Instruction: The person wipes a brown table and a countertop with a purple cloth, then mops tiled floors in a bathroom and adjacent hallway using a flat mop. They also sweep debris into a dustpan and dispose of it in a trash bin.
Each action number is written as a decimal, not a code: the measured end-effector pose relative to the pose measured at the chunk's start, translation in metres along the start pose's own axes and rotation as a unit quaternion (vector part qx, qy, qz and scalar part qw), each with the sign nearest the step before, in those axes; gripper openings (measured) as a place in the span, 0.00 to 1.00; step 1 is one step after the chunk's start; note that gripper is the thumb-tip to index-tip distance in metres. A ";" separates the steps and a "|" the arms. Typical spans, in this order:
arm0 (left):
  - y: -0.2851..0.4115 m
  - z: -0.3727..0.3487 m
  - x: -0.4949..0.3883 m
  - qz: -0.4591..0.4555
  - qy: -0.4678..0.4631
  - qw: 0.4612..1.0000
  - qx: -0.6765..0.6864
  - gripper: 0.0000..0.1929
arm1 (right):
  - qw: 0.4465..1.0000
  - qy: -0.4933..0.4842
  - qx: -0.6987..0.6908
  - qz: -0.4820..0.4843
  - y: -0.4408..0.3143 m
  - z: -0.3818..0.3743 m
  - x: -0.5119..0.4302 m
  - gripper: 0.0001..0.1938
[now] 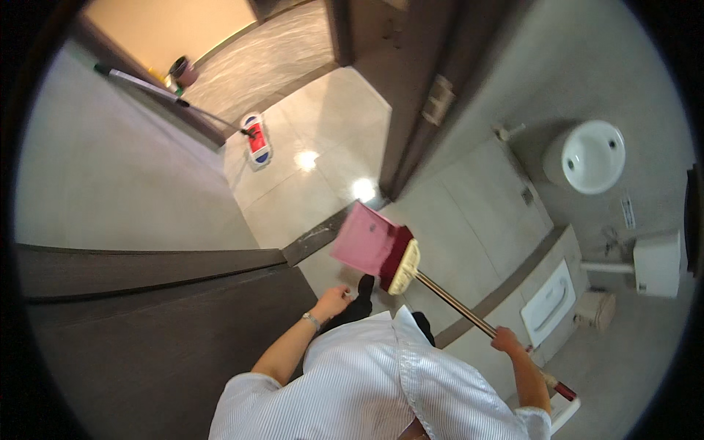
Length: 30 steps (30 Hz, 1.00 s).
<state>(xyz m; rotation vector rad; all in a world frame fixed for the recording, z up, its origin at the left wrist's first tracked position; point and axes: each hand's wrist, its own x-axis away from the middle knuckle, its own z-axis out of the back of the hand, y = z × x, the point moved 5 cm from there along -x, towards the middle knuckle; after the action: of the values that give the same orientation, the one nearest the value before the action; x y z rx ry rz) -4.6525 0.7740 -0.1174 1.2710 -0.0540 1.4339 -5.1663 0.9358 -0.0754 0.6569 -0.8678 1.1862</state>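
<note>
My right hand (505, 340) is closed around the metallic pole of a broom (456, 302), whose cream head and dark red bristles point toward the middle of the view. The bristles lie against a pink dustpan (364, 237) above my feet; its handle is hard to make out. My left hand (333, 302) hangs in front of my body, below the dustpan and apart from it; its fingers are partly curled, and nothing is plainly in them. A watch or bracelet is on the left wrist.
A flat mop (257, 142) leans at the upper left, near a bin (183, 71). A dark door (165, 341) stands at my left, another door frame (418, 121) ahead. On the right are a urinal (594, 157), a squat toilet (548, 303) and a cistern (656, 264). A dark threshold (313, 242) crosses the floor.
</note>
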 end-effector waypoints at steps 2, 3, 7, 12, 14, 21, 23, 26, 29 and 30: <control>0.025 -0.023 0.015 -0.011 0.014 0.998 0.053 0.16 | 0.991 -0.001 -0.081 0.103 -0.043 0.031 -0.039 0.23; 0.037 -0.036 0.019 0.001 0.009 0.996 0.084 0.16 | 0.988 -0.027 -0.100 0.119 -0.067 0.044 -0.056 0.25; 0.106 -0.081 0.011 -0.067 -0.035 0.978 0.196 0.20 | 0.979 -0.144 -0.083 0.114 -0.190 0.088 -0.105 0.19; 0.152 -0.087 -0.002 -0.142 -0.049 0.914 0.377 0.40 | 0.960 -0.239 -0.104 0.104 -0.345 0.110 -0.132 0.09; 0.149 -0.071 0.001 -0.131 0.001 0.888 0.440 0.43 | 0.956 -0.273 -0.107 0.019 -0.375 0.110 -0.131 0.13; 0.178 -0.018 0.003 -0.125 0.281 0.774 0.552 0.31 | 0.962 -0.223 -0.105 0.116 -0.435 0.146 -0.136 0.16; 0.185 -0.014 -0.007 -0.073 0.251 0.729 0.632 0.21 | 0.956 -0.235 -0.170 0.044 -0.434 0.159 -0.142 0.14; 0.200 -0.001 -0.017 -0.065 0.302 0.733 0.606 0.21 | 0.963 -0.210 -0.110 0.127 -0.441 0.185 -0.147 0.12; 0.223 0.001 -0.023 -0.088 0.302 0.720 0.619 0.22 | 0.961 -0.194 -0.173 0.096 -0.425 0.213 -0.154 0.10; 0.232 0.002 -0.029 -0.069 0.295 0.717 0.628 0.21 | 0.957 -0.190 -0.202 0.085 -0.418 0.225 -0.158 0.10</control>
<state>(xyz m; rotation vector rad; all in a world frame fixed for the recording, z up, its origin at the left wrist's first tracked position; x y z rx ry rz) -4.8273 0.6745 0.0010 1.6682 1.6802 1.6771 -4.8352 0.5609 -0.0896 0.4842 -1.4724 1.0007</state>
